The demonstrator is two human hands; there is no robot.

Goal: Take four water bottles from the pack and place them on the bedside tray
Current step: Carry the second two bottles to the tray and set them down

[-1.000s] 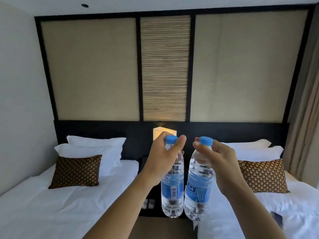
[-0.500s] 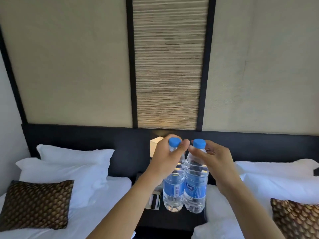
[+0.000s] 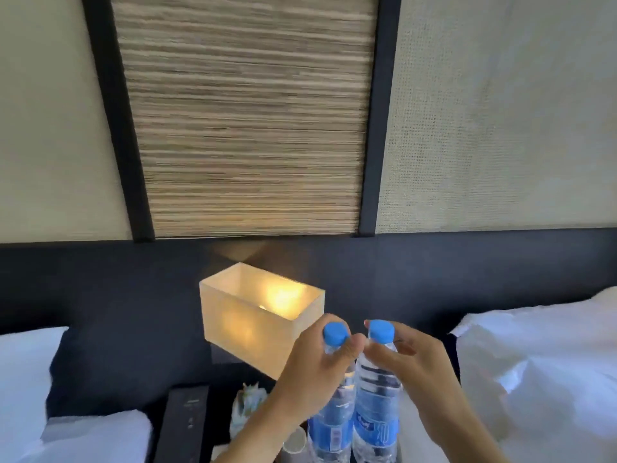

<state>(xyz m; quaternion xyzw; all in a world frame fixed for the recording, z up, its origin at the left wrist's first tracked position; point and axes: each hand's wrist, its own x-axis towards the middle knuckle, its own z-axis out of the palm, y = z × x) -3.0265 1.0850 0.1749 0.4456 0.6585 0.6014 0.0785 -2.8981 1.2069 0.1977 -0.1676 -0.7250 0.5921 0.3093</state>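
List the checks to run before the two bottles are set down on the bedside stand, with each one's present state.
1. Left hand grips left bottle at the neck: ok.
2. Right hand grips right bottle at the neck: ok.
3. Both blue caps on: ok.
4. Bottles upright: ok.
5. Tray in view: cannot tell; bottle bases cut off by the frame edge.
6. Clear of lamp: ok.

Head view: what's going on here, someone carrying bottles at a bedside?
A person holds two blue-capped water bottles upright by their necks, side by side: one in the left hand, the other in the right hand. They hang over the dark bedside table, in front of the lit box lamp. Their bases are out of frame, so neither is visibly set down.
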